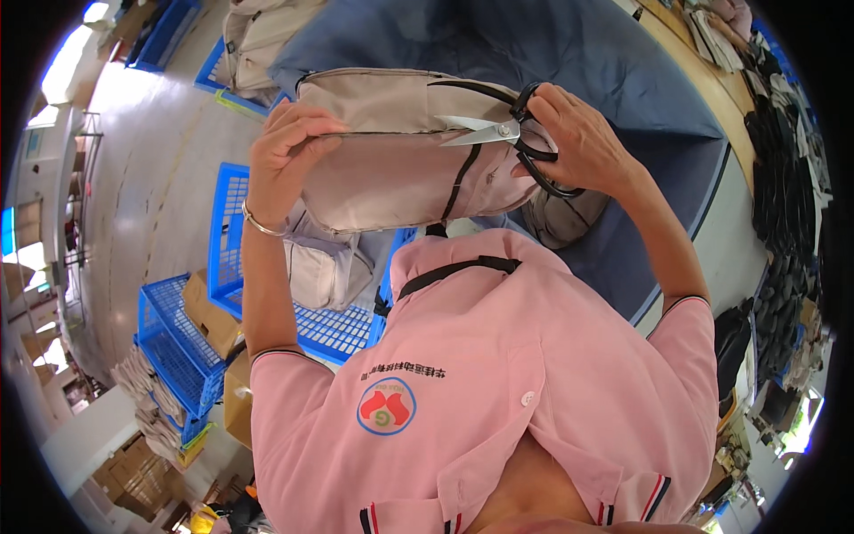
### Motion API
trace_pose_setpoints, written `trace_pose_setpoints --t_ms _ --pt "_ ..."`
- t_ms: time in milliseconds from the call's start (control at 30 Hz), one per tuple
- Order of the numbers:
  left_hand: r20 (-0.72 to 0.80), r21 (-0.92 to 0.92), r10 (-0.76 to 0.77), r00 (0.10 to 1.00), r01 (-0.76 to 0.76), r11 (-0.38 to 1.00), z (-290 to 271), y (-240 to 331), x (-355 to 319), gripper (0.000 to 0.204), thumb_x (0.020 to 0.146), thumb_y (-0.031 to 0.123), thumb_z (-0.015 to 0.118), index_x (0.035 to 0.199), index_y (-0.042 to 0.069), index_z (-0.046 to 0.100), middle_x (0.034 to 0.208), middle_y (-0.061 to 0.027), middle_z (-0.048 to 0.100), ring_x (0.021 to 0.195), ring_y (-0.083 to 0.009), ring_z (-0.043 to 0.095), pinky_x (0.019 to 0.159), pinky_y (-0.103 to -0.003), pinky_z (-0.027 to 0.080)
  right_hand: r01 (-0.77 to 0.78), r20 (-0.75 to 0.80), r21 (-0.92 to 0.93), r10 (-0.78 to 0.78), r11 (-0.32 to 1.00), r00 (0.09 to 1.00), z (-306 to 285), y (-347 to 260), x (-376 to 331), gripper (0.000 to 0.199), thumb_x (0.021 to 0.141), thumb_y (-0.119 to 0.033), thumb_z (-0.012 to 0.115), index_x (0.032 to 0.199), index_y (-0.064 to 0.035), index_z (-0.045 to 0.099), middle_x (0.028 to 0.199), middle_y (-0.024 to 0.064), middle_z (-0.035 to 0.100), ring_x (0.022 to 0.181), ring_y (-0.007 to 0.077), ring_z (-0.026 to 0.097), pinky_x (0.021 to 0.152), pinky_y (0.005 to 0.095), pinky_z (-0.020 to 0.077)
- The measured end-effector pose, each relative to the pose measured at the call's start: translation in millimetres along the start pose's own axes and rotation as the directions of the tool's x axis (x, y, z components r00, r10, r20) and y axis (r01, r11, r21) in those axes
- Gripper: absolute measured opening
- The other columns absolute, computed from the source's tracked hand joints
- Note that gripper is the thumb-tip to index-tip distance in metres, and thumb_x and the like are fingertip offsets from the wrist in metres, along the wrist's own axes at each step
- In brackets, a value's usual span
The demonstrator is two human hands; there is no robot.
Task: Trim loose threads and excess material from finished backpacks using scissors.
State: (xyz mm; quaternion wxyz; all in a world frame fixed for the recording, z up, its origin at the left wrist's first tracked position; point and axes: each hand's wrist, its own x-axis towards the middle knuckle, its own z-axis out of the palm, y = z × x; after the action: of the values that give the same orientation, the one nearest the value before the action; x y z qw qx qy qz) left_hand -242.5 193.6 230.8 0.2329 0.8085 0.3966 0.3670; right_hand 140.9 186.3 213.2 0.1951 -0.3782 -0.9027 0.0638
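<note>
A beige fabric bag with dark trim and a black strap is held up in front of me. My left hand pinches its left edge, thumb and fingertips pressed together on the cloth. In my right hand is a pair of scissors with black handles, gripped through the loops. Their silver blades stand apart and point left, lying over the seam across the middle of the bag. Whether the blades touch any thread is too small to tell.
Below the bag, a blue plastic crate holds another pale bag. Dark blue cloth covers the surface ahead and to the right, with another beige bag on it. More blue crates stand at left. Dark garments hang at far right.
</note>
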Motion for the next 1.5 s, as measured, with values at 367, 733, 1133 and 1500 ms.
trace_pose_setpoints --t_ms 367,733,1133,1500 --pt "0.050 -0.049 0.041 0.998 -0.039 0.998 3 -13 15 0.010 0.079 0.006 0.073 0.088 0.007 0.075 0.093 -0.0010 0.068 0.090 -0.0158 0.058 0.102 -0.036 0.032 0.012 0.125 0.018 -0.014 1.000 0.992 -7 -5 17 0.050 0.076 -0.037 0.078 0.096 -0.0010 0.051 0.093 0.0141 0.052 0.088 0.0332 0.059 0.073 0.0419 0.0479" --pt "0.101 -0.108 -0.040 0.994 0.051 0.993 0 -27 15 0.010 0.080 0.003 0.071 0.090 0.005 0.074 0.096 -0.0020 0.067 0.096 -0.0165 0.060 0.113 -0.043 0.026 -0.033 0.201 0.044 0.024 0.998 0.979 15 -7 20 0.042 0.077 -0.031 0.077 0.091 -0.0024 0.050 0.087 0.0134 0.055 0.076 0.0345 0.060 0.060 0.0427 0.0472" --pt "-0.188 -0.233 -0.537 0.822 0.494 0.838 -42 -64 -83 0.024 0.079 -0.006 0.062 0.101 -0.001 0.071 0.109 -0.0088 0.067 0.104 -0.0190 0.060 0.092 -0.030 0.046 -0.389 -0.154 0.292 0.444 0.874 0.883 39 20 18 0.035 0.081 -0.026 0.078 0.081 -0.0033 0.051 0.068 0.0088 0.057 0.061 0.0193 0.060 0.053 0.0330 0.0444" --pt "-0.572 -0.495 -0.820 0.009 0.793 0.354 -112 -158 -311 0.043 0.093 0.012 0.067 0.130 -0.009 0.057 0.134 -0.0152 0.058 0.117 -0.0229 0.056 0.102 -0.036 0.044 -0.864 0.229 0.436 0.960 -0.251 -0.163 139 54 -210 0.045 0.093 -0.046 0.065 0.082 -0.0022 0.063 0.059 0.0043 0.056 0.046 0.0119 0.055 0.040 0.0286 0.0434"
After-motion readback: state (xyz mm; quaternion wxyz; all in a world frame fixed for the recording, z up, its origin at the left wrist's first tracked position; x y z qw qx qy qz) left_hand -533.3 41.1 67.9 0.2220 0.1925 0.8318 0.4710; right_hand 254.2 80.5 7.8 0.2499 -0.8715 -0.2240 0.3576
